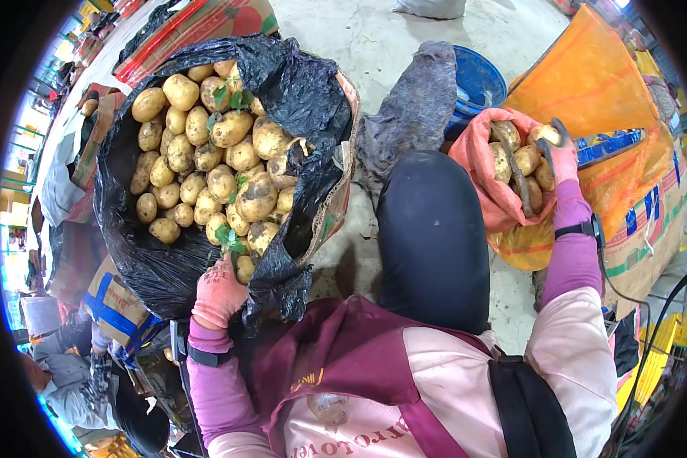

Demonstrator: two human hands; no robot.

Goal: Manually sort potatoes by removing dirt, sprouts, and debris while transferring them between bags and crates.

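Note:
Many potatoes [197, 154], some muddy and with green leaf bits among them, lie in a box lined with a black plastic bag [166, 269]. My left hand [222, 289], in a pink glove, is at the near edge of this bag beside a small potato; its fingertips are partly hidden, so I cannot tell whether it grips anything. On the right, my right hand [560, 151], gloved in pink with dark fingers, holds a pale potato [544, 135] at the far rim of a pink sack [475, 143]. Several potatoes and a brown, stick-like piece [514, 169] sit inside the sack.
A blue bucket [478, 74] stands beyond the pink sack, with a grey cloth [409, 109] beside it. Orange mesh or plastic sheeting [589, 74] and a cardboard box [647, 235] are at the right. Another person [74, 372] is at the lower left, near a blue-taped box [114, 303].

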